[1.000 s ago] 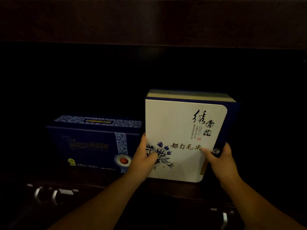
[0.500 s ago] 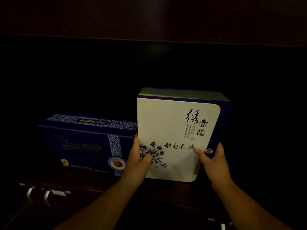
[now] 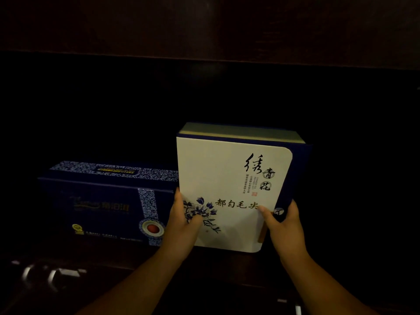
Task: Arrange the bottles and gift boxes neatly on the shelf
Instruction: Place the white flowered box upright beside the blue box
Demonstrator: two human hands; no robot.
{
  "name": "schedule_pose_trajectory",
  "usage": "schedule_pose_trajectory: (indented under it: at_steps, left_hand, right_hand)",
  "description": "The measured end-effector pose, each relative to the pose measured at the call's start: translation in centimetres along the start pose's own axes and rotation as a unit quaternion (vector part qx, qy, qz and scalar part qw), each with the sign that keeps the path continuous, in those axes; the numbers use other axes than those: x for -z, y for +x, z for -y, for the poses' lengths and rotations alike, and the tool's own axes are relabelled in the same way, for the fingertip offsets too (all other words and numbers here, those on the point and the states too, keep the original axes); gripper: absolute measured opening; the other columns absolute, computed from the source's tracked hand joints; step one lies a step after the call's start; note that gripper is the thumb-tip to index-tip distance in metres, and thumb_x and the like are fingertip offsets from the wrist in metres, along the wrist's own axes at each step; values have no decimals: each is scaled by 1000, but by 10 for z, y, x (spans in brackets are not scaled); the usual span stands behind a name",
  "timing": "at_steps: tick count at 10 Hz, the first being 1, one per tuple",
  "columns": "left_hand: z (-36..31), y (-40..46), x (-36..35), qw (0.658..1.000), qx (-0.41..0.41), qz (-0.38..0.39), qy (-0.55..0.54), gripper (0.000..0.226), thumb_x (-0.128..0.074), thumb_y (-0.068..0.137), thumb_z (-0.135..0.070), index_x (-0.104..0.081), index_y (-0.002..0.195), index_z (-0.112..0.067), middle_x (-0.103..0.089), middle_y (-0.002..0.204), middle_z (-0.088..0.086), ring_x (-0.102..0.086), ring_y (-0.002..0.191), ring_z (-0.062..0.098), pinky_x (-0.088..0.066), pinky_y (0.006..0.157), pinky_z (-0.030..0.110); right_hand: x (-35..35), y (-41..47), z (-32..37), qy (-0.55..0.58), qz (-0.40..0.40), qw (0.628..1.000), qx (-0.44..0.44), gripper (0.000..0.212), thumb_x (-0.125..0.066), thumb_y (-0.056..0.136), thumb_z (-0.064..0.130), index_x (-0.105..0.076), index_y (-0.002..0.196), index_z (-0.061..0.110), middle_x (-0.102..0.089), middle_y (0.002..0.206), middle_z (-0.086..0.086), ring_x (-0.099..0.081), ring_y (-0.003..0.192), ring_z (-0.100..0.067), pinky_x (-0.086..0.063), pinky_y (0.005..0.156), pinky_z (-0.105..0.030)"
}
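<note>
1. We grip a tall white cardboard gift box [image 3: 229, 178] with a dark blue spine and black brush lettering, one hand on each lower side of it
2. Our left hand [image 3: 184, 226] is clamped on the box's lower left edge, thumb lying across the printed blue flower on the front, the other fingers hidden behind the edge
3. Our right hand [image 3: 285, 226] holds the lower right edge, thumb tip [image 3: 261, 209] pressed on the white front just under the gold characters, the remaining fingers wrapped around the blue side
4. The white box stands upright between our two hands on the dark wooden shelf [image 3: 218, 258], its bottom edge at the board just beyond our wrists; whether it rests fully on the wood we cannot tell in the dim light
5. Just left of our left hand's knuckles stands a long dark blue cardboard gift box [image 3: 102, 201] with a blue-and-white patterned band and a red round emblem, lower than the white one and close beside it; whether the two touch is hidden by the hand
6. Below our left forearm, pale metal handles [image 3: 52, 275] glint on the dark front under the shelf
</note>
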State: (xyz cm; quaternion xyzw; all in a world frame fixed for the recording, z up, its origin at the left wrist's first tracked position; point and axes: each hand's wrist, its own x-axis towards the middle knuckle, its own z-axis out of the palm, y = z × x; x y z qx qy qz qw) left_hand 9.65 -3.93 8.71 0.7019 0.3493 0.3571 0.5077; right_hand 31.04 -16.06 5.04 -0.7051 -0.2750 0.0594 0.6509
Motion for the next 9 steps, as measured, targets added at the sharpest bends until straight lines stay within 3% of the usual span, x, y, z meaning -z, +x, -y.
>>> schedule_pose_trajectory:
  at_steps: [1, 2, 4, 5, 6, 7, 8, 9]
  left_hand:
    - [2, 0, -1, 1000, -7, 1, 14, 84, -53, 82, -21, -18, 152, -51, -46, 149, -8, -51, 126, 8, -40, 103, 30]
    - [5, 3, -1, 1000, 10, -1, 23, 89, -57, 92, -9, -11, 163, -36, -43, 154, -3, -48, 132, 15, -41, 106, 34]
    - [14, -9, -3, 999, 25, -12, 28, 87, -59, 93, -9, -12, 164, -29, -43, 157, -2, -48, 136, 15, -40, 114, 35]
    - [24, -19, -1, 1000, 13, 13, 24, 84, -59, 95, -5, -17, 163, -32, -49, 149, -13, -51, 120, -19, -39, 96, 3]
    - [27, -28, 4, 999, 11, 30, 25, 82, -57, 96, -4, -17, 162, -33, -48, 140, -27, -45, 111, -33, -35, 85, -8]
    - [23, -40, 11, 999, 7, 41, 32, 83, -57, 96, -4, -16, 160, -37, -45, 138, -33, -46, 111, -33, -36, 86, -7]
    - [20, -53, 21, 996, -32, 39, 70, 85, -61, 95, -4, -18, 146, -57, -39, 130, -51, -40, 112, -38, -34, 87, -9]
    - [16, -71, 36, 993, -61, 30, 98, 87, -64, 95, -16, -12, 150, -59, -31, 146, -45, -38, 132, -17, -33, 108, 10]
  right_hand:
    - [1, -1, 1, -3, 2, 1000, 2, 67, -81, 85, 33, -48, 143, 32, -65, 120, 23, -64, 113, -6, -53, 100, -38]
    - [2, 0, 2, -5, 4, 1000, 1, 67, -81, 85, 33, -47, 143, 32, -66, 125, 15, -63, 119, -14, -53, 102, -43]
    - [4, -4, 3, -4, 16, 1000, -1, 66, -78, 88, 31, -45, 145, 35, -63, 125, 16, -61, 120, -14, -52, 104, -45]
    - [8, -5, 4, 7, 33, 999, -11, 64, -77, 89, 31, -45, 144, 38, -63, 123, 21, -61, 122, -15, -52, 105, -47]
    - [15, -8, 4, 15, 65, 998, -14, 73, -78, 88, 35, -40, 150, 39, -60, 140, 13, -55, 128, -12, -48, 107, -42]
    - [22, -19, 2, -9, 64, 997, -29, 91, -76, 90, 31, -19, 161, 35, -37, 162, 2, -35, 139, -7, -34, 111, -33]
    - [27, -38, 1, -54, 47, 997, -9, 93, -76, 90, 31, -16, 162, 33, -31, 163, 7, -29, 148, -15, -30, 116, -38]
    - [29, -62, 12, -79, 38, 995, 49, 90, -74, 91, 33, -17, 161, 37, -33, 157, 13, -27, 143, -5, -27, 117, -34]
